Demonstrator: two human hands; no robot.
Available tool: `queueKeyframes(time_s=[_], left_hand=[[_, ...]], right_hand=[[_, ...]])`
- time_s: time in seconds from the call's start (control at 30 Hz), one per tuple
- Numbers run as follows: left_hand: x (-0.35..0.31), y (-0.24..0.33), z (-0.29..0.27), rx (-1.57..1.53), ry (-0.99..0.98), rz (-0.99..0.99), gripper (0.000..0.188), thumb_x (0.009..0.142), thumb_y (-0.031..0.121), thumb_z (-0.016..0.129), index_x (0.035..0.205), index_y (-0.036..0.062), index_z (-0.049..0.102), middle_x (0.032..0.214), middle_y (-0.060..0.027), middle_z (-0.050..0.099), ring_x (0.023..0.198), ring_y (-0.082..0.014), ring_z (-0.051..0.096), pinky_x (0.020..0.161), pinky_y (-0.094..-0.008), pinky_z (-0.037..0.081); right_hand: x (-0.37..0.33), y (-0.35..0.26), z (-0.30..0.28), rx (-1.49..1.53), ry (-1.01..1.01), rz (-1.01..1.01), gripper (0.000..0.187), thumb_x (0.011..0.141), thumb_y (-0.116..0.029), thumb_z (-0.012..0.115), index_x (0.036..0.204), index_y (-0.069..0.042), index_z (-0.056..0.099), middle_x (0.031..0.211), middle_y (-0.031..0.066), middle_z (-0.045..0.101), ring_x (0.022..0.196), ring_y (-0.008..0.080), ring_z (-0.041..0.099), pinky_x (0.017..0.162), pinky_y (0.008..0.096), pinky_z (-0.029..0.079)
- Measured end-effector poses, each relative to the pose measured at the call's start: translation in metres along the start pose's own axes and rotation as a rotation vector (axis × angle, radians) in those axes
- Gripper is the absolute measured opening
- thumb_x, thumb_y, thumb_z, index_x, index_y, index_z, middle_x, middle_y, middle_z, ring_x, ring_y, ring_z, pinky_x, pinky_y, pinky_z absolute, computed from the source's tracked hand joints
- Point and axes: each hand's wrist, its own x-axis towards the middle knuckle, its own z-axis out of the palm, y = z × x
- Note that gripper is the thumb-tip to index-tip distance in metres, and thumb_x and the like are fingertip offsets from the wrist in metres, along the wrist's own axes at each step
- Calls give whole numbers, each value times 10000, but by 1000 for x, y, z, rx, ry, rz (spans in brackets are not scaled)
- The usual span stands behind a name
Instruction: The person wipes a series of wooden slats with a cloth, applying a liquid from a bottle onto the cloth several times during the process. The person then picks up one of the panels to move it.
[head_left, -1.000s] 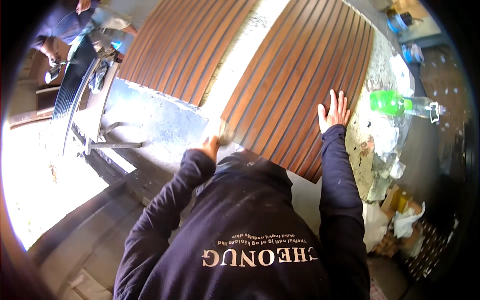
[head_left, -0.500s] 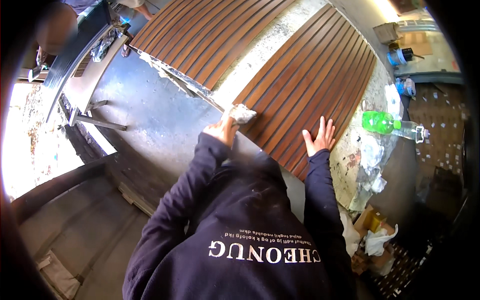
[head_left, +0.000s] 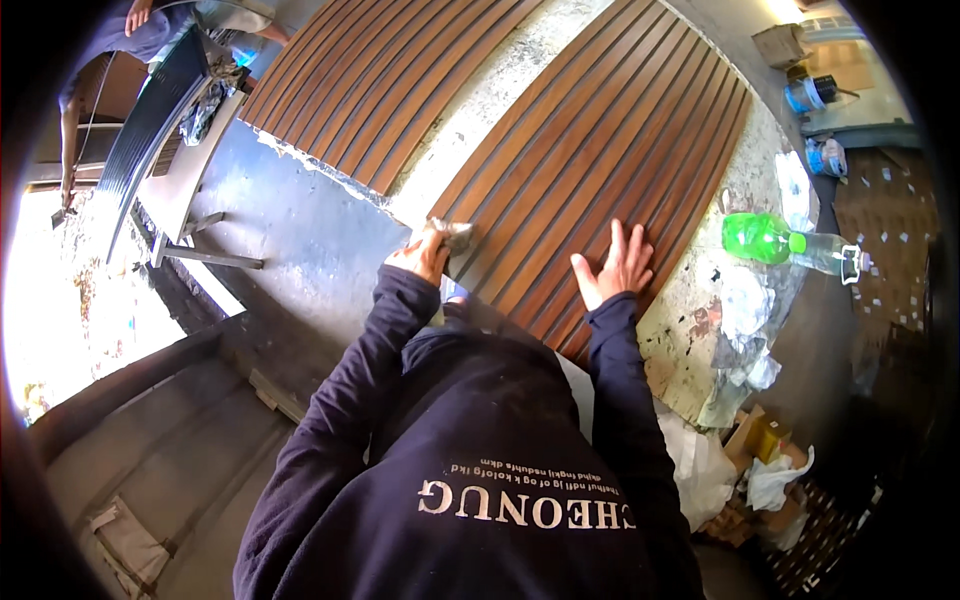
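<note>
A brown wooden panel with dark parallel grooves lies in front of me. My left hand is closed on a crumpled whitish cloth, which touches the panel close to its left edge. Flat on the panel, farther right, rests my right hand, its fingers spread and nothing in it. The underside of the left hand's grip is hidden.
A second grooved panel lies at the far left, across a paint-stained strip. Right of the panels are a green bottle and crumpled plastic. Another person's arm shows upper left, beside a dark ribbed panel on a bench.
Both hands sit slightly farther left in view, the left one still gripping the cloth. The view has shifted a little, and more of the other person shows at upper left.
</note>
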Motion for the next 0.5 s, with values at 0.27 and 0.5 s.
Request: queueKeyframes(time_s=[0.27, 0.5], left_hand=[[31, 15, 4, 68, 86, -72, 163, 874, 215, 536, 911, 63, 491, 687, -192, 602, 614, -367, 601, 551, -433, 468], [-15, -2, -6, 34, 69, -102, 201, 832, 196, 586, 906, 40, 484, 648, -184, 585, 579, -371, 594, 518, -447, 465]], right_hand=[[47, -90, 22, -47, -116, -331, 1102, 580, -676, 703, 1454, -269, 170, 1522, 179, 51, 1386, 430, 5, 1031, 687, 37], [48, -87, 27, -130, -135, -309, 1159, 557, -736, 670, 1467, -273, 122, 1527, 171, 1, 1388, 427, -22, 1031, 683, 9]])
